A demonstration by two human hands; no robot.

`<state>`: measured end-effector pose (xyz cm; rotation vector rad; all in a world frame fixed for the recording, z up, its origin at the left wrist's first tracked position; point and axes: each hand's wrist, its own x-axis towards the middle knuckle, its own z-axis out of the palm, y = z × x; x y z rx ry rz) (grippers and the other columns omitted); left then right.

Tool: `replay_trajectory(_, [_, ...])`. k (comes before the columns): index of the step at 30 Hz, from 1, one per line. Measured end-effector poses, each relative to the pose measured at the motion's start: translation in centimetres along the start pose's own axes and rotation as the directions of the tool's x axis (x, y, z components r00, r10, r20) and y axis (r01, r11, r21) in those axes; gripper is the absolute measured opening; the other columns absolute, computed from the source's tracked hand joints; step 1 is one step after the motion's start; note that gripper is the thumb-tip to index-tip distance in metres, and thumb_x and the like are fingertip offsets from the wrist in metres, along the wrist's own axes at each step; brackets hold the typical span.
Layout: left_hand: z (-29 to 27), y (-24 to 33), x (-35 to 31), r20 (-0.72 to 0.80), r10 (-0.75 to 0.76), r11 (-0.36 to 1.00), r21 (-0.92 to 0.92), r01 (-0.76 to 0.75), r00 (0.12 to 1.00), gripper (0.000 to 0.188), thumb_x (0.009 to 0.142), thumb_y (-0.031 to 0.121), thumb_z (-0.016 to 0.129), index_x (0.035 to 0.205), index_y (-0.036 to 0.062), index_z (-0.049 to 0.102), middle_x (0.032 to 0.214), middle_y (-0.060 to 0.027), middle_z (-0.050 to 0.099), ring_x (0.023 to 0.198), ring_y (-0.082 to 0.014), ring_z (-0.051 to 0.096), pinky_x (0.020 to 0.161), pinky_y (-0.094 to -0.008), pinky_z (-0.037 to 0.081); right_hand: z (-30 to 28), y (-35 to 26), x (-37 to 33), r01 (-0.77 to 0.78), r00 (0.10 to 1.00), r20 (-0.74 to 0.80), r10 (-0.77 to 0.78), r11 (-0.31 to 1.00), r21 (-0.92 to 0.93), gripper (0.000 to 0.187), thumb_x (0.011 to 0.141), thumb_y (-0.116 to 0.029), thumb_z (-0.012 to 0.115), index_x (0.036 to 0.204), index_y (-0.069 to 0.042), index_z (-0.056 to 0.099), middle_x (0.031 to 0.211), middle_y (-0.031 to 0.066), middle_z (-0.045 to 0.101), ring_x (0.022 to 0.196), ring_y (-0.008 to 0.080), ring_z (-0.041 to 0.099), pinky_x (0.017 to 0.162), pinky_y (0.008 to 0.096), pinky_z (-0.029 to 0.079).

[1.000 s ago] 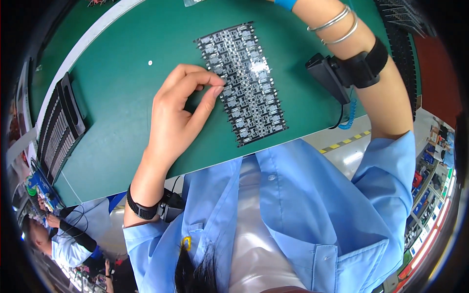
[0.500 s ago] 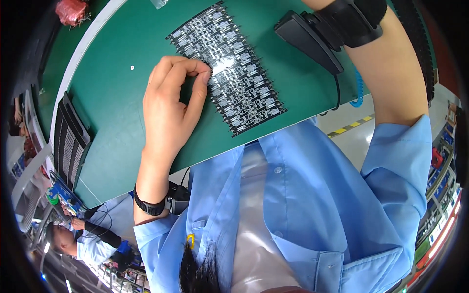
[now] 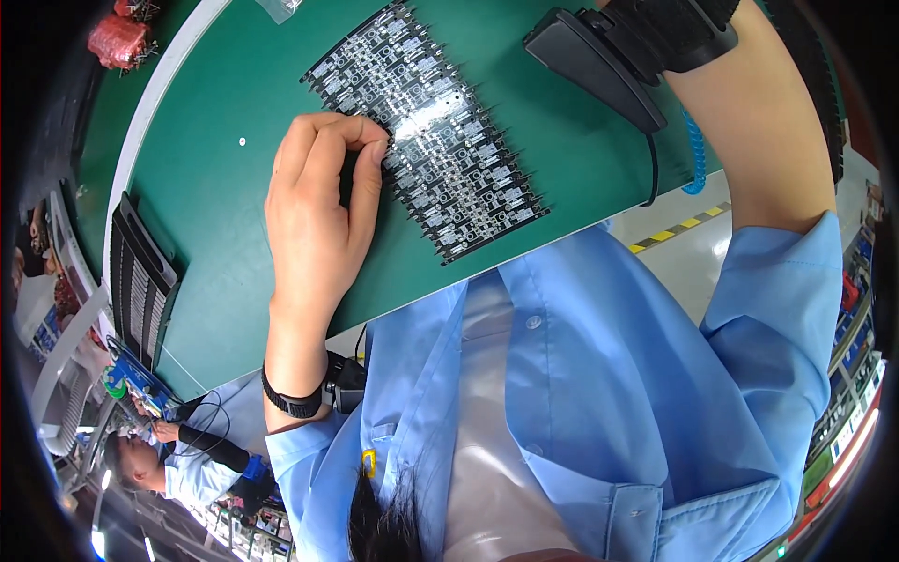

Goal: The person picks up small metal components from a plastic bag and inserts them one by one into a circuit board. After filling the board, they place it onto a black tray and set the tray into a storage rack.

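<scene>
A long black panel of joined circuit boards (image 3: 449,169), dense with pale parts and with spiky side edges, lies slantwise on the green table mat. Its middle shines with reflected light. My left hand (image 3: 323,183) is at the panel's left edge, thumb and forefinger pinched together on it, the other fingers curled. The exact contact is partly hidden behind the fingertips. My right arm reaches up past the top right rim, so the right hand itself is out of the picture. A black strap (image 3: 688,33) circles that wrist, with a dark flat device (image 3: 595,70) attached to it.
At the mat's left edge stands a black slotted rack (image 3: 140,281). A small white disc (image 3: 242,141) lies left of the panel, and a clear plastic bag (image 3: 279,7) at the top. A blue coiled cord (image 3: 695,155) hangs at right. Another person (image 3: 178,464) works at lower left.
The view has shifted slightly. My left hand keeps its pinch at the panel's edge and sits a little further left in the picture; the panel's far end appears slightly left too.
</scene>
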<state>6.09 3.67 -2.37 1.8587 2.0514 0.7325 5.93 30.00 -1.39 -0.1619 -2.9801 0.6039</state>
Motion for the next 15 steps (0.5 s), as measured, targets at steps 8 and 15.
replay_trajectory(8, [-0.1, -0.3, 0.0, 0.022, 0.003, 1.000, 0.025, -0.004, 1.000, 0.006, 0.083, 0.004, 0.063, 0.089, 0.0038, 0.061, 0.092, -0.0078, 0.058, 0.081, -0.0247, 0.059, 0.069, -0.0334, 0.048, 0.1, -1.9, -3.4, -0.045, 0.994, -0.110, 0.014, 0.957, -0.286, 0.016, 0.073, -0.017, 0.067, 0.084, -0.006, 0.072, 0.089, 0.0147, 0.069, 0.081, 0.0323, 0.066, 0.072, 0.0407, 0.053])
replay_trajectory(15, [-0.1, -0.2, 0.1, 0.038, 0.040, 0.998, 0.043, -0.041, 0.998, 0.006, 0.083, 0.004, 0.063, 0.089, 0.0037, 0.061, 0.093, -0.0086, 0.058, 0.082, -0.0253, 0.058, 0.070, -0.0336, 0.047, -0.3, -1.8, -2.9, 0.001, 0.996, -0.089, -0.033, 0.942, -0.336, 0.026, 0.072, -0.024, 0.067, 0.089, -0.004, 0.071, 0.090, 0.0198, 0.068, 0.085, 0.0353, 0.066, 0.076, 0.0410, 0.053])
